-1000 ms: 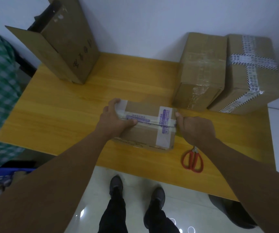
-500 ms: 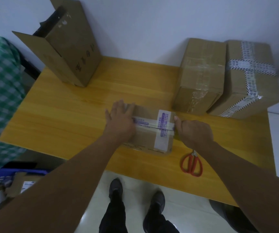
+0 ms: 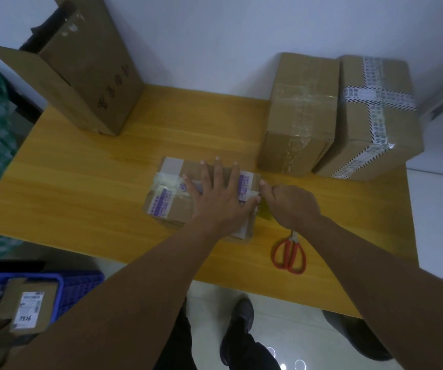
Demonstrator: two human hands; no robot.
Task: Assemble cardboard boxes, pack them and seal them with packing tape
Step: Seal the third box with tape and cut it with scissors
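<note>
Box point(image 3: 172, 209) small, sits mid tabletop point(image 3: 94, 188); likely light, stiff-sided, slides easily. Left hand point(image 3: 217, 198) flat, fingers spread, presses lid. Right hand point(image 3: 292, 206) curled, pinches tape point(image 3: 245, 186) at right edge. Best grip: opposite sides.

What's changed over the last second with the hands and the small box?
The left hand let go of the left end of the small box and slid right along the tape, now lying flat with spread fingers across its top. The right hand stayed curled at the right end; what it holds is hidden. The scissors and sealed boxes have not moved.
</note>
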